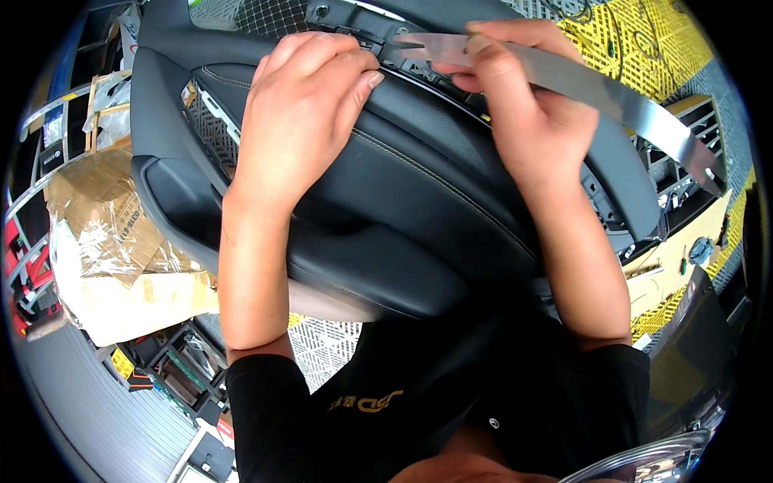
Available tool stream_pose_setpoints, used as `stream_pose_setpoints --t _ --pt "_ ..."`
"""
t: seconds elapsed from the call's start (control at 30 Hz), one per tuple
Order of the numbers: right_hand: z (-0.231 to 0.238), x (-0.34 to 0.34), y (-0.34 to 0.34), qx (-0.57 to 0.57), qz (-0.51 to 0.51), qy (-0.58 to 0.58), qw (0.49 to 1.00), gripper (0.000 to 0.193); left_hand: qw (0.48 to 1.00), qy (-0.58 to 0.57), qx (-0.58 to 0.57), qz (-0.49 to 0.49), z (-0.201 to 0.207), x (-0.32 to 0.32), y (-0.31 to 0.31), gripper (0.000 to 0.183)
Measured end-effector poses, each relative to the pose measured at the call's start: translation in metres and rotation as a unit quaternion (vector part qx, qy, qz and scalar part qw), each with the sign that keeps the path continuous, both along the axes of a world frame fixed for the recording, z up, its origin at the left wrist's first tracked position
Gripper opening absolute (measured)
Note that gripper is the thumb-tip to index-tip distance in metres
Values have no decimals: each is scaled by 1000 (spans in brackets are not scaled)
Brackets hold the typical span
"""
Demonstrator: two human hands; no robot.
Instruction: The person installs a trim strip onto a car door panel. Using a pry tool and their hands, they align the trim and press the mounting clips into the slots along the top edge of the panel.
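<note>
A black car door panel (419,173) with stitched seams lies in front of me, its long open slot running across the upper part. My left hand (310,105) rests on the panel's upper left, fingers together and curled over the edge of the slot; the fingertips are partly hidden. In my right hand (523,97) is a flat metal pry tool (580,87) with a forked notch at each end. My thumb presses on top of it. One forked end points left, close to the clips and brackets (403,52) in the slot, near my left fingertips; whether it touches them I cannot tell.
At the left stands a cardboard box (145,241) wrapped in clear plastic, with shelving beyond it. Yellow and grey grid flooring (644,40) with cables on it shows at upper right. Another box with black dividers (684,161) sits at the right.
</note>
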State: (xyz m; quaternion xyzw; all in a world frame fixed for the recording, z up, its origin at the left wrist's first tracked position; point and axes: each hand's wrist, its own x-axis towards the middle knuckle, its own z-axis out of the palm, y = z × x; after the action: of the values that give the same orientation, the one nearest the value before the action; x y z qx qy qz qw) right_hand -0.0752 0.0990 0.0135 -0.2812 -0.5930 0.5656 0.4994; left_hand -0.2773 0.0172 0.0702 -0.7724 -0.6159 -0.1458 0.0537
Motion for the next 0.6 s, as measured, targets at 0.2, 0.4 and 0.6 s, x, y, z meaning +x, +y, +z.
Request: stream_pose_setpoints --t 0.2,0.4,0.6 --pt "-4 8 1 78 28 -12 996 12 1000 -17 18 9 2 1 -1 14" --pt "-3 6 2 129 21 -45 990 11 1000 2 14 1 3 0 0 15" --pt "-9 0 2 109 28 -18 993 10 1000 14 12 -3 0 -1 4 16"
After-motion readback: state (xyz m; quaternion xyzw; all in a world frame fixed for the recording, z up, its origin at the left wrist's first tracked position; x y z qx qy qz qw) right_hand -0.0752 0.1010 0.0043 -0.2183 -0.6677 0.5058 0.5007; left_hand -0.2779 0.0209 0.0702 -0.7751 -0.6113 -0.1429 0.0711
